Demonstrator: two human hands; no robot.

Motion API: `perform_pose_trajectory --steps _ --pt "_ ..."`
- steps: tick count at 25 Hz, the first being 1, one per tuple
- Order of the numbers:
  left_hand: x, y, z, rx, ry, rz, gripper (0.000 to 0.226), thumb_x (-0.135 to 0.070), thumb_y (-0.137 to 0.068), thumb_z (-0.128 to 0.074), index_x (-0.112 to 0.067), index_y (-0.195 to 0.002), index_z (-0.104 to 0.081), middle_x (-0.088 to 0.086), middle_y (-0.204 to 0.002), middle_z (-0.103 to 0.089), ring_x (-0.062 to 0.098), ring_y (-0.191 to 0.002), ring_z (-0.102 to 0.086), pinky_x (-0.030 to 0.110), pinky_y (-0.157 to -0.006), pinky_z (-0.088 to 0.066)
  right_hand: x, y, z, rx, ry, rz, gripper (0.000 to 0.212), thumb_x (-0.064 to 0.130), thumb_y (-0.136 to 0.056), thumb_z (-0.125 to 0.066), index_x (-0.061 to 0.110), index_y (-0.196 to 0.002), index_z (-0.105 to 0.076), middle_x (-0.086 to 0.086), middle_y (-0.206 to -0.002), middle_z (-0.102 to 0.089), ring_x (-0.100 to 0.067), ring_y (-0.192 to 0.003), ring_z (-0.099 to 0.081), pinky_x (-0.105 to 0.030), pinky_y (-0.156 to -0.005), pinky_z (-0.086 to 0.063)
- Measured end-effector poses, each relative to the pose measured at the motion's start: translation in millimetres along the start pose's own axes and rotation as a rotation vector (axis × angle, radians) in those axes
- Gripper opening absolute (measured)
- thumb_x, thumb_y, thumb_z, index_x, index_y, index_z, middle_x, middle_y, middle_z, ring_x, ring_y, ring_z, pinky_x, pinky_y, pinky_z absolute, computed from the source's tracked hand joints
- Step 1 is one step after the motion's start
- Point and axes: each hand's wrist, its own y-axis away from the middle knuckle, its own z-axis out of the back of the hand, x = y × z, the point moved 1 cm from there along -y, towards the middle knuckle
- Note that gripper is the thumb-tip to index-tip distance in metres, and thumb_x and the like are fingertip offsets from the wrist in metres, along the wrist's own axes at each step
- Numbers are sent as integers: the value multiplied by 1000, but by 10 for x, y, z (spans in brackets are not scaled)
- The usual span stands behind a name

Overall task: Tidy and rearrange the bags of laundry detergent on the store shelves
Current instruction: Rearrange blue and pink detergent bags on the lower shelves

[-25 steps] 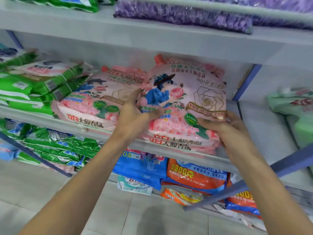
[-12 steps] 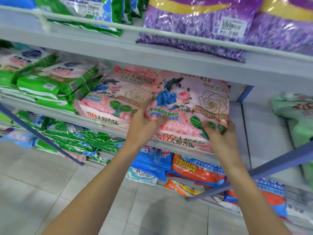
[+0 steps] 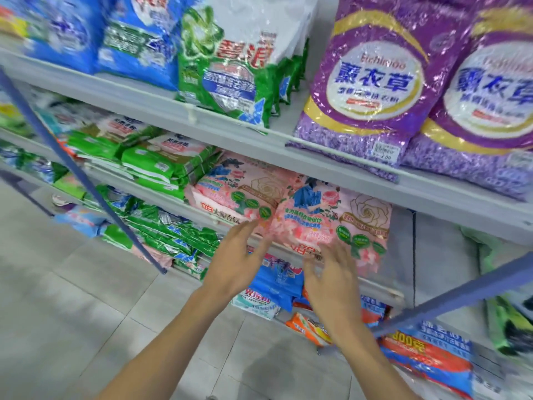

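Two stacks of pink rose-printed detergent bags lie flat on the middle shelf (image 3: 403, 243): the right stack (image 3: 340, 223) and the left stack (image 3: 242, 192). My left hand (image 3: 238, 261) hovers just below the gap between the stacks with fingers straight, fingertips close to the bags' front edge. My right hand (image 3: 331, 281) is blurred, fingers spread, in front of the right stack's lower edge. Neither hand holds a bag.
Green-and-white bags (image 3: 161, 163) are stacked left of the pink ones. The upper shelf holds purple lavender bags (image 3: 375, 90), a green-white bag (image 3: 230, 70) and blue bags (image 3: 138, 41). Lower shelves carry green, blue and orange bags (image 3: 427, 350). Blue diagonal braces (image 3: 78, 174) cross in front.
Both hands have let go of the right pink stack and drawn back toward me with fingers opened. The view has tilted up, showing the upper shelf.
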Motion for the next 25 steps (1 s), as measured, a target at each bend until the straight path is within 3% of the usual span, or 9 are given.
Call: perform_pose_trajectory --steps 3,7,11,14,16,18,21,25 --pt "165 230 315 -51 -45 79 82 -76 -90 -33 -22 -149 -49 1 -158 -44 18 -149 -34 39 -122 -28 472 113 -119 105 3 93 46 32 -98 -55 7 -137 -58 -15 -148 -53 -35 -143 -40 -50 -122 -26" --pt "403 482 886 -133 -100 115 65 -64 -99 -43 -21 -147 -52 2 -157 -45 18 -147 -36 35 -119 -28 1126 202 -144 175 -32 192 50 40 -100 -50 13 -142 -52 -10 -147 -53 -32 -139 -42 -48 -118 -30" --pt "672 793 1623 -201 -72 161 85 -80 -85 -32 -25 -146 -54 0 -157 -46 17 -148 -35 39 -121 -29 1848 333 -192 232 -86 273 55 41 -102 -50 16 -150 -42 -6 -158 -42 -24 -146 -35 -39 -121 -26" --pt "980 936 2202 -224 -78 180 65 -61 -94 -52 -23 -147 -52 2 -158 -44 18 -148 -34 36 -121 -26 2522 428 -345 277 -127 334 59 44 -102 -50 16 -153 -38 -5 -159 -40 -23 -146 -34 -38 -120 -28" --pt "1222 1035 2557 -258 -64 189 61 -56 -96 -55 -25 -148 -51 0 -158 -43 17 -149 -33 37 -122 -26 2997 542 -473 304 -146 361 56 44 -102 -49 18 -151 -40 -2 -155 -44 -23 -144 -37 -38 -116 -32" --pt "1452 1074 2887 -276 -47 181 66 -61 -93 -52 -26 -148 -50 -2 -157 -45 15 -147 -35 29 -121 -24 3413 632 -621 299 -160 418 52 44 -101 -51 19 -146 -44 -2 -147 -50 -24 -140 -42 -39 -111 -37" --pt "1821 1119 3432 -331 -76 198 57 -50 -97 -57 -20 -146 -53 1 -152 -49 14 -142 -39 14 -109 -21 3986 733 -852 329 -207 435 57 46 -101 -51 22 -151 -40 0 -154 -45 -19 -143 -38 -38 -115 -35" --pt "2274 1166 4107 -418 -125 217 66 -59 -93 -50 -23 -149 -49 0 -158 -44 17 -149 -32 31 -122 -23 4633 798 -1091 370 -221 449 62 51 -100 -51 26 -154 -36 3 -158 -40 -17 -146 -36 -39 -115 -36"
